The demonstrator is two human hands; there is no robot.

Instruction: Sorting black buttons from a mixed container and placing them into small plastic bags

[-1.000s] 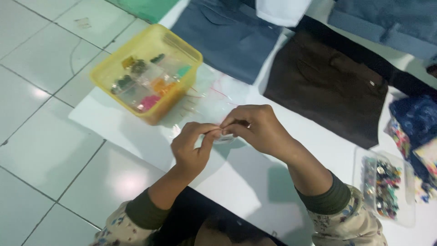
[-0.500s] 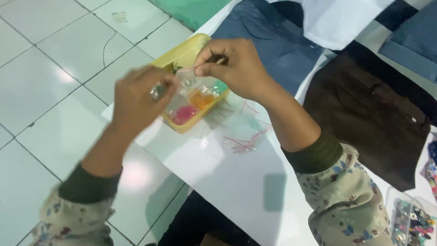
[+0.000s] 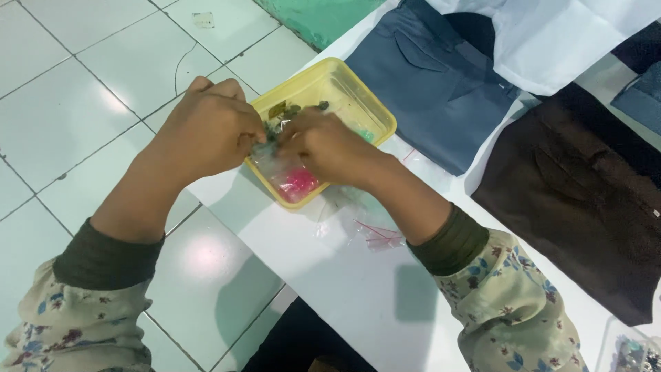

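together, both hands [image 3: 275, 138] over yellow tray [image 3: 375, 114]

Both hands [image 3: 275, 138] meet over the yellow tray [image 3: 368, 103] of small bags

Yellow plastic tub [image 3: 372, 110] on white table edge, small clear bags [image 3: 292, 180] of beads inside

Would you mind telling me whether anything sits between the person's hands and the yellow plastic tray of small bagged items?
Nothing visible does: the left hand and right hand are already over the yellow plastic tray, fingers among its small clear bags.
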